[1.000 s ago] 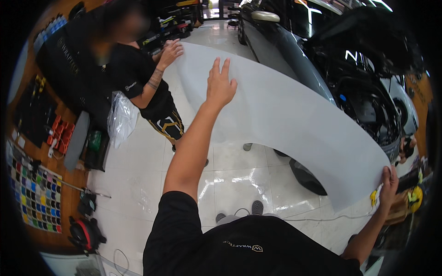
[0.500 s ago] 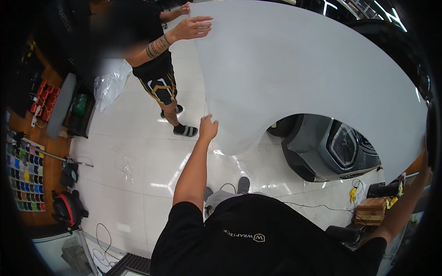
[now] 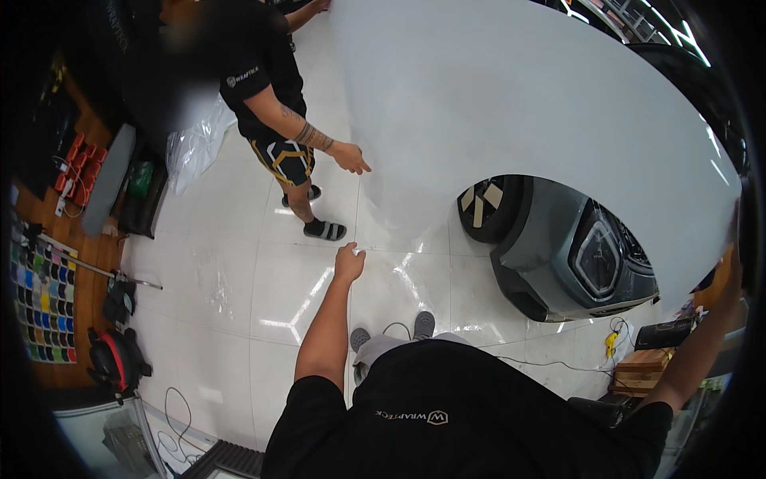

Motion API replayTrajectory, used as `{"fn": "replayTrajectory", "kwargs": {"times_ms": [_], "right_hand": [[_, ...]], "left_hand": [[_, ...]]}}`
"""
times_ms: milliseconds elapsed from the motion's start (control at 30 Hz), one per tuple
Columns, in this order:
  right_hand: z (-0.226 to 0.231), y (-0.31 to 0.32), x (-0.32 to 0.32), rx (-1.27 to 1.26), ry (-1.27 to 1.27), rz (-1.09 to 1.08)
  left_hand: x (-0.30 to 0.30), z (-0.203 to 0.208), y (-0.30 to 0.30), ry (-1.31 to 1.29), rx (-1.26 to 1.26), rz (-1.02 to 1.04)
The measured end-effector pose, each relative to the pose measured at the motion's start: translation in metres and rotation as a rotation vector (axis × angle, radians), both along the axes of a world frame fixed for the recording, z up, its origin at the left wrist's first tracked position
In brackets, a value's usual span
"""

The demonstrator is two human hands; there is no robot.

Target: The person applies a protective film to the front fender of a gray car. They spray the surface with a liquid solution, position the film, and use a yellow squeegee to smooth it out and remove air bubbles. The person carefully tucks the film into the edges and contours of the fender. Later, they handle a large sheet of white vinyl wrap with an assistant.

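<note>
A large white film sheet [image 3: 519,120] hangs spread in front of me, above a grey car's front bumper [image 3: 558,255]. My left hand [image 3: 349,262] is stretched forward and pinches the sheet's lower left corner. My right hand [image 3: 730,267] is raised at the sheet's right edge and grips it, dim at the picture's rim. A co-worker in a black shirt and shorts stands at the sheet's left side. One hand of theirs [image 3: 351,158] is on that left edge, and the other [image 3: 319,5] is up at the sheet's top.
The floor is glossy white tile [image 3: 231,271]. A colour swatch board [image 3: 40,295] and a red and black machine [image 3: 116,359] stand at the left. A clear plastic bag [image 3: 195,148] lies behind the co-worker. A yellow plug with cable [image 3: 610,343] and a wooden box [image 3: 638,371] are at right.
The sheet has swung up from lying over the car to hanging in front of me. My left hand went from flat on it to its lower corner. The co-worker's hand slid down the edge.
</note>
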State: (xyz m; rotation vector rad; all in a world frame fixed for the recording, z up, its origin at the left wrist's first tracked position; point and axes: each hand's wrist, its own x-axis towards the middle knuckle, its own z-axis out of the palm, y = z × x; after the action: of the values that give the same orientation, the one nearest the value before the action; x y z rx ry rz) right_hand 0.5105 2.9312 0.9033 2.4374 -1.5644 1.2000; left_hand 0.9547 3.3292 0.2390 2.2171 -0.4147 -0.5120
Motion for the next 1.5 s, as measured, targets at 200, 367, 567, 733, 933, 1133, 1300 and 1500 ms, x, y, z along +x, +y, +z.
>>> {"fn": "replayTrajectory", "kwargs": {"times_ms": [200,367,567,733,933,1133,1300,1500], "right_hand": [[-0.102,-0.040,-0.055,0.029,-0.164,0.127],[-0.254,-0.019,-0.075,0.360,-0.243,0.270],[-0.378,0.047,-0.004,0.451,-0.322,0.301],[-0.361,0.067,0.041,0.398,-0.300,0.312],[-0.368,0.088,0.073,0.398,-0.182,0.433],[-0.378,0.096,0.094,0.388,-0.137,0.465],[-0.405,0.084,0.093,0.425,-0.120,0.381],[-0.416,0.029,0.068,0.529,-0.316,0.402]], "left_hand": [[0.036,0.051,-0.027,-0.171,-0.097,-0.065],[0.056,0.165,-0.070,-0.206,-0.266,-0.110],[0.046,0.214,-0.097,-0.280,-0.261,-0.294],[0.031,0.224,-0.127,-0.356,-0.357,-0.376],[0.017,0.227,-0.123,-0.311,-0.409,-0.323],[0.020,0.164,-0.082,-0.258,-0.270,-0.284],[0.007,0.096,-0.043,-0.378,-0.192,-0.282],[-0.057,0.068,-0.021,0.009,-0.192,-0.215]]}}
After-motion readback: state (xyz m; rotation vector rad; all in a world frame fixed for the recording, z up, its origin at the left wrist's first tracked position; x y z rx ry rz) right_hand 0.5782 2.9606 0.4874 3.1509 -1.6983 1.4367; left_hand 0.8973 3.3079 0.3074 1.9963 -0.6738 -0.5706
